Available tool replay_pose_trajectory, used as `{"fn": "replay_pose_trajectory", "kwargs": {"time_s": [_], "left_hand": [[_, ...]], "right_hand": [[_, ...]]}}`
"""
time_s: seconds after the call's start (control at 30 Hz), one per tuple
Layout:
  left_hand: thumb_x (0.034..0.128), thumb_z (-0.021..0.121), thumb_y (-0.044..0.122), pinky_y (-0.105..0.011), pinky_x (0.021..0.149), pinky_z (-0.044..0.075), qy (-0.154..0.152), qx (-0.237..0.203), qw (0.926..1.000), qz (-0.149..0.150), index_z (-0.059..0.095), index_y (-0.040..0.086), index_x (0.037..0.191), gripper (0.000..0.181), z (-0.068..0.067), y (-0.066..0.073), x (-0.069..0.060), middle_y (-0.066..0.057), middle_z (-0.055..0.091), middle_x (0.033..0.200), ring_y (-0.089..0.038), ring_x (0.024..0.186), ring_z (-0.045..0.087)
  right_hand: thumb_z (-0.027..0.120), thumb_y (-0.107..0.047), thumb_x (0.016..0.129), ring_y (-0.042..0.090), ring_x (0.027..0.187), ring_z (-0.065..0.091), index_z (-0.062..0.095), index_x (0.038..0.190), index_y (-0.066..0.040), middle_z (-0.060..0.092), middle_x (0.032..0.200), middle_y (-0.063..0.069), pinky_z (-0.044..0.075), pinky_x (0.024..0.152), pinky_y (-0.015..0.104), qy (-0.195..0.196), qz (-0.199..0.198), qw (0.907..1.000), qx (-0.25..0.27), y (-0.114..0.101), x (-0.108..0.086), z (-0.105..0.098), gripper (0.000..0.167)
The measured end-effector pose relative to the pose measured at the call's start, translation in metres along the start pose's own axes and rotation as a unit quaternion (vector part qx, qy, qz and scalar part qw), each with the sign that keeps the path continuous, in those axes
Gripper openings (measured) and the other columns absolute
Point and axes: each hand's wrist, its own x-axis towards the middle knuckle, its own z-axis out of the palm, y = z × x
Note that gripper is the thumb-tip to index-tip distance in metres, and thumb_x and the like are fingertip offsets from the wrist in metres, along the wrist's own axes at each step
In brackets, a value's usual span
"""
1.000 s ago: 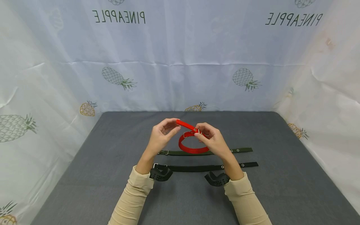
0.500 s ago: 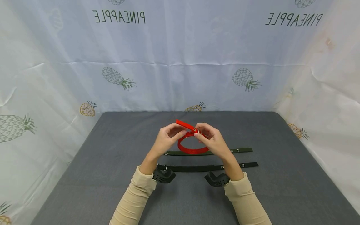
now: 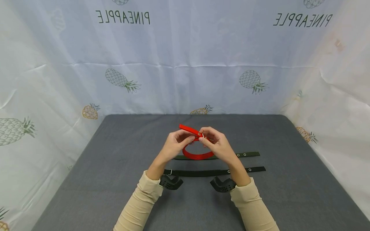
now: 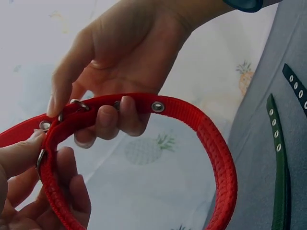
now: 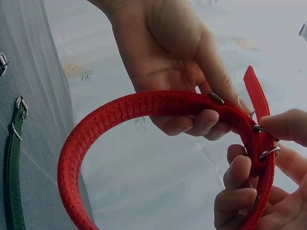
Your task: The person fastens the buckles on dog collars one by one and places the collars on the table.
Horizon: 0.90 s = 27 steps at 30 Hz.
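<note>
A red webbing collar with silver metal fittings is held up between the two hands, its loop hanging just below the fingers and, seen from the head, partly over a flat dark green strap on the grey cloth-covered bench. Both hands are nearly closed on it: the left hand pinches the band beside the fittings, thumb against fingers, while the right hand pinches it at the buckle, fingertips curled.

The loop spreads widest from left to right; its loose tail slants off leftward and away from the person, the tip beyond the left fingers.

A flat black strap lies nearer the person, parallel to the green one. The left hand covers the green strap's left end. Both wrist views cut off the loop's bottom, and whether the buckle prong sits in an eyelet cannot be made out.
</note>
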Motion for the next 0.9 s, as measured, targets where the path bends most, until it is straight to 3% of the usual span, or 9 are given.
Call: {"fn": "replay_pose_trajectory", "kwargs": {"time_s": [0.03, 0.23, 0.47, 0.7, 0.77, 0.9], "left_hand": [[0.094, 0.06, 0.005, -0.03, 0.083, 0.058, 0.001, -0.005, 1.0, 0.0, 0.061, -0.01, 0.114, 0.026, 0.0006, 0.0, 0.0, -0.033, 0.063, 0.109, -0.026, 0.087, 0.068], [0.0943, 0.059, 0.006, -0.023, 0.078, 0.056, 0.008, -0.024, 0.9997, -0.004, 0.06, -0.012, 0.114, 0.026, 0.0029, 0.0016, -0.0011, -0.035, 0.062, 0.107, -0.002, 0.077, 0.064], [0.0943, 0.061, 0.01, -0.021, 0.072, 0.054, 0.024, -0.036, 0.9991, -0.003, 0.06, -0.011, 0.112, 0.027, 0.0065, 0.0028, -0.0018, -0.024, 0.065, 0.1, -0.003, 0.073, 0.061], [0.0946, 0.06, 0.01, -0.02, 0.073, 0.053, 0.035, -0.028, 0.999, -0.001, 0.06, -0.011, 0.11, 0.026, 0.0081, 0.0044, -0.0027, -0.03, 0.063, 0.104, -0.002, 0.075, 0.059], [0.0943, 0.061, 0.01, -0.02, 0.073, 0.053, 0.038, -0.027, 0.9989, -0.002, 0.06, -0.01, 0.11, 0.026, 0.0079, 0.0054, -0.003, -0.024, 0.065, 0.101, -0.002, 0.075, 0.058], [0.0936, 0.062, 0.011, -0.018, 0.072, 0.051, 0.035, -0.036, 0.9987, -0.005, 0.06, -0.011, 0.109, 0.027, 0.0066, 0.0062, -0.0035, 0.001, 0.066, 0.092, -0.003, 0.075, 0.057]], "right_hand": [[0.058, -0.003, 0.094, 0.008, 0.065, 0.055, 0.057, 0.113, 0.002, 0.061, 0.093, 0.024, 0.048, 0.059, 0.022, -0.001, 0.002, 1.0, -0.001, -0.0001, -0.0001, 0.0004, 0.02], [0.057, -0.005, 0.095, 0.013, 0.069, 0.057, 0.057, 0.116, 0.0, 0.061, 0.093, 0.023, 0.05, 0.063, 0.023, -0.006, 0.015, 0.9998, -0.006, -0.0018, -0.0005, 0.0017, 0.022], [0.056, -0.004, 0.095, 0.004, 0.067, 0.056, 0.056, 0.116, 0.001, 0.063, 0.094, 0.021, 0.047, 0.058, 0.024, -0.002, 0.003, 1.0, -0.004, -0.004, -0.0006, 0.003, 0.021], [0.057, -0.004, 0.095, 0.001, 0.069, 0.057, 0.056, 0.116, 0.004, 0.065, 0.095, 0.023, 0.051, 0.062, 0.022, 0.015, -0.016, 0.9998, 0.002, -0.0048, -0.0011, 0.0055, 0.022], [0.057, -0.004, 0.095, 0.0, 0.07, 0.058, 0.056, 0.116, 0.004, 0.065, 0.098, 0.025, 0.053, 0.066, 0.022, 0.017, -0.018, 0.9997, 0.007, -0.0047, -0.0012, 0.0061, 0.023], [0.057, -0.003, 0.095, -0.001, 0.072, 0.06, 0.055, 0.116, 0.004, 0.062, 0.103, 0.025, 0.055, 0.07, 0.021, 0.02, -0.025, 0.9994, 0.013, -0.0037, -0.0014, 0.0075, 0.022]]}}
